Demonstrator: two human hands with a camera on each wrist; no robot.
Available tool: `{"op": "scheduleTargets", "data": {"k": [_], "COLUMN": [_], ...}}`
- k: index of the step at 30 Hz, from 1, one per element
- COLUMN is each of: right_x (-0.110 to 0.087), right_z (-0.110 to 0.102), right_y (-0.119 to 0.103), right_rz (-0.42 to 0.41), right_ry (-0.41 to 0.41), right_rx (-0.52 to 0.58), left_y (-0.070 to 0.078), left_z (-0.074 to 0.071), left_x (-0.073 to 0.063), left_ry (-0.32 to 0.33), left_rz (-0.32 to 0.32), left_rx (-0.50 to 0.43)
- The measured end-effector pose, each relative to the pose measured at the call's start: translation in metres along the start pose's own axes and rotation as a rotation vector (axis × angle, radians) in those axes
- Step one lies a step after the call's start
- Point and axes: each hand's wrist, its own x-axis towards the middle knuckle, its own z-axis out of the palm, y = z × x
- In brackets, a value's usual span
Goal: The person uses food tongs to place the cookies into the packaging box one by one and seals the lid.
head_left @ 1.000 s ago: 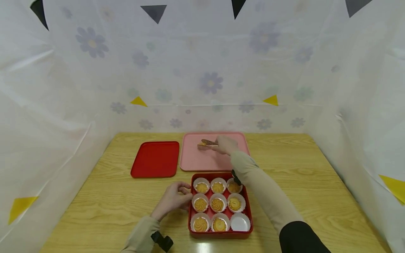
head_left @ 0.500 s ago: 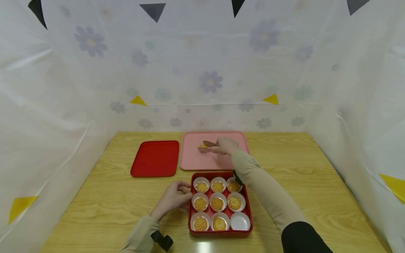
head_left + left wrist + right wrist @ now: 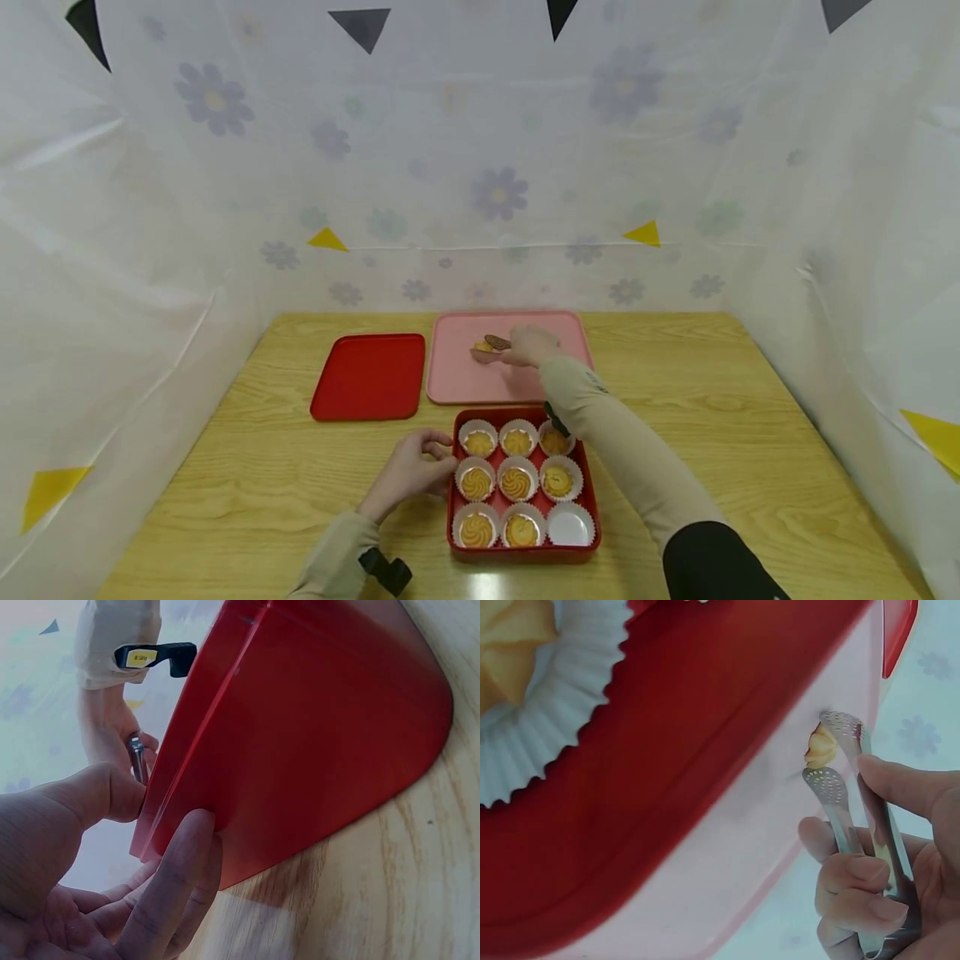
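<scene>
My right hand point(image 3: 531, 345) reaches over the pink tray point(image 3: 450, 387) and grips metal serving tongs point(image 3: 877, 817) with perforated ends. Between the tong ends sits a small golden cookie point(image 3: 822, 746), touching or nearly touching both. My left hand point(image 3: 414, 467) holds the left side of a red box point(image 3: 525, 557): its thumb lies at the rim, and its fingers rest on the outer wall point(image 3: 322, 720). White paper cups fill the box in three rows of three. Piped cookies point(image 3: 476, 483) lie in most of them; the front right cup point(image 3: 570, 525) has none.
A flat red tray point(image 3: 367, 379) lies left of the pink one. All stand on a light wood table point(image 3: 697, 400). White flower-patterned sheeting point(image 3: 502, 158) with small pennants encloses the back and sides. My right forearm passes over the box's far right corner.
The right hand and tongs stay over the pink tray, shifting only slightly around the cookie. The left hand and the box have not visibly moved.
</scene>
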Motion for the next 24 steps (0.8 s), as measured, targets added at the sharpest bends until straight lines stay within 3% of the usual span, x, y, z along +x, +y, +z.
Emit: {"op": "scheduleTargets", "data": {"k": [6, 15, 18, 24], "right_x": [-0.004, -0.008, -0.012, -0.028], "right_z": [-0.001, -0.004, -0.006, -0.010], "right_y": [-0.005, 0.007, 0.014, 0.035], "right_rz": [0.011, -0.028, -0.073, -0.253], "right_ry": [0.012, 0.039, 0.057, 0.110], "right_rx": [-0.001, 0.011, 0.042, 0.124], "left_y": [0.002, 0.003, 0.003, 0.003], "left_z": [0.001, 0.001, 0.002, 0.002], "left_x": [-0.001, -0.001, -0.001, 0.001], "left_ry": [0.001, -0.009, -0.011, -0.012], "left_rz": [-0.013, -0.011, -0.011, -0.011], "left_rx": [0.002, -0.006, -0.007, -0.003]}}
